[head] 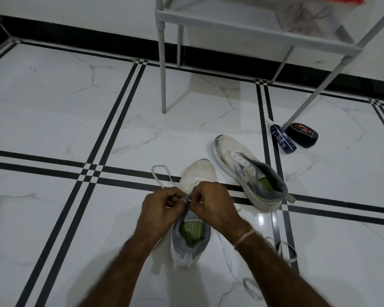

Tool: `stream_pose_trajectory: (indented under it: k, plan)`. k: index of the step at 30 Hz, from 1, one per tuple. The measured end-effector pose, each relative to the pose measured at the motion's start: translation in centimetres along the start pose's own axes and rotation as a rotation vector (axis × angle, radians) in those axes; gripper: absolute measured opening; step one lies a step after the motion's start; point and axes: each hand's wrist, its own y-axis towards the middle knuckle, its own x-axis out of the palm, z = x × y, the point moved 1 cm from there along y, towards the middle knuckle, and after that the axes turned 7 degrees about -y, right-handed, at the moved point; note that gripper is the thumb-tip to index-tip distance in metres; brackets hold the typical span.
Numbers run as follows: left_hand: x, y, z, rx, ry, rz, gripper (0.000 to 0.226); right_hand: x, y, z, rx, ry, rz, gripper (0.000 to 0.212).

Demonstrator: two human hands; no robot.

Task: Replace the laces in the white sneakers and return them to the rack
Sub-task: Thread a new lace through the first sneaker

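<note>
Left hand [162, 200] and right hand [211, 200] pinch lace [188, 197] above sneaker [197, 173].

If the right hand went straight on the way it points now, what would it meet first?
Most likely the left hand: the right hand points leftward over the near sneaker, with only the pinched lace between them.

Dim, soft focus; floor [261, 218] glare; edges bowed.

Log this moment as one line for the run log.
stage: lacing near white sneaker | left hand: pinching flat white lace | right hand: pinching lace | second white sneaker: unlaced, on floor
</note>
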Motion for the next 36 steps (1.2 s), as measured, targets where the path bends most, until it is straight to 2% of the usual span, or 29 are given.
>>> stream_pose_trajectory:
  k: [3,5,8,11,14,17,19,22,23,25,28,31,32,34,35,36]
  plan:
    - [-0.2,0.3,0.3,0.139,0.149,-0.075,0.003,0.3,0.3,-0.3,0.015,0.014,-0.023,0.014]
    - [-0.2,0.3,0.2,0.148,0.183,-0.072,0.010,0.4,0.2,-0.1,0.023,0.045,-0.021,0.013]
    - [0.0,-0.2,-0.8,-0.002,-0.011,0.017,0.015,0.6,-0.5,1.2,0.084,0.213,-0.037,0.006]
    - [0.2,0.0,-1.4,-0.166,-0.197,0.014,0.010,1.1,-0.9,1.8,0.112,0.306,0.012,0.009]
    - [0.3,0.5,-1.1,-0.233,-0.257,0.018,0.008,1.6,-0.8,1.3,0.169,0.366,0.042,0.012]
    - [0.7,0.7,-1.1,-0.253,-0.216,-0.003,0.010,1.2,-1.2,1.0,0.199,0.431,0.012,0.015]
    - [0.7,1.0,-1.1,-0.260,-0.177,0.004,0.011,0.5,-1.3,1.0,0.155,0.375,0.022,0.023]
    - [0.5,1.4,-0.9,-0.340,-0.182,0.044,0.013,-0.3,-1.2,1.3,0.117,0.013,0.034,0.043]
    - [0.5,1.5,-0.9,-0.368,-0.191,0.051,0.014,-0.4,-1.2,1.4,0.122,-0.017,0.036,0.046]
    - [0.6,1.5,-0.6,-0.414,-0.228,0.061,0.017,-0.3,-1.4,1.7,0.167,0.074,0.048,0.046]
    - [0.6,1.3,-0.1,-0.473,-0.361,0.097,0.019,0.2,-1.8,1.9,0.231,0.171,0.063,0.036]
    - [0.0,1.6,1.7,-0.507,-0.520,0.210,0.023,0.4,-1.9,1.8,0.277,0.207,0.076,0.034]
    - [-0.8,2.3,2.4,-0.523,-0.679,0.262,0.027,0.5,-1.8,1.8,0.283,0.220,0.081,0.033]
    - [-3.1,4.0,4.1,-0.491,-1.197,0.392,0.032,0.5,-1.9,1.8,0.298,0.240,0.092,0.031]
    - [-4.7,4.7,4.7,-0.450,-1.364,0.457,0.032,0.6,-2.0,1.8,0.309,0.257,0.100,0.032]
    - [-5.9,5.1,4.8,-0.402,-1.329,0.498,0.029,0.6,-2.2,1.8,0.326,0.282,0.107,0.033]
